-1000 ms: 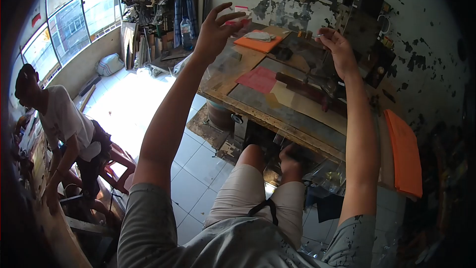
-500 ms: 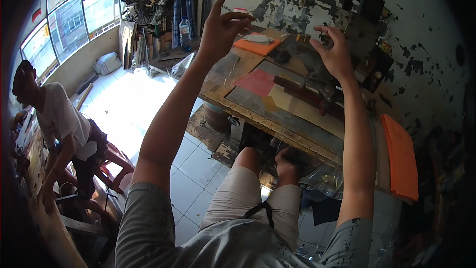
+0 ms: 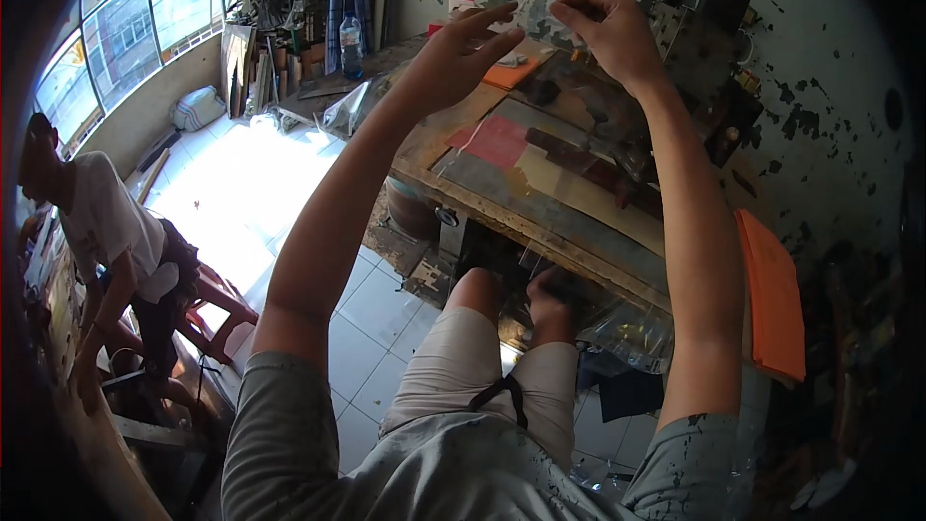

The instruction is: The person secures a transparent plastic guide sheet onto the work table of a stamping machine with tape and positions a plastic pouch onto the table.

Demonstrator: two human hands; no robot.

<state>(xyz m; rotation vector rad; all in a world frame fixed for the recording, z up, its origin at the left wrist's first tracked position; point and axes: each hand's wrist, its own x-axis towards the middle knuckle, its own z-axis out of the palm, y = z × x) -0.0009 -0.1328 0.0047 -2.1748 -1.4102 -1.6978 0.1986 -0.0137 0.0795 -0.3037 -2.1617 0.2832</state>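
Raised over the far left part of the worktable [image 3: 540, 240], my left hand [image 3: 465, 56] has its fingers apart, and nothing can be made out in it. To its right my right hand [image 3: 606, 29] is held up with thumb and fingertips pinched together; what they hold is too small to name. The hands are close but not touching. Below them on the table lie a pink sheet [image 3: 494, 140], a dark red bar [image 3: 576, 163] and an orange stack [image 3: 511, 71] with a whitish cloth partly behind my left hand.
A person [image 3: 111, 222] leans over a bench at the left. An orange folded sheet [image 3: 770, 299] lies at the table's right side. A dark machine [image 3: 719, 29] stands by the peeling wall. A water bottle [image 3: 350, 46] stands at the back left.
My right hand has moved left and up, and its fingers, apart half a second ago, are now pinched. My left hand has tilted rightward, bringing the hands closer together.
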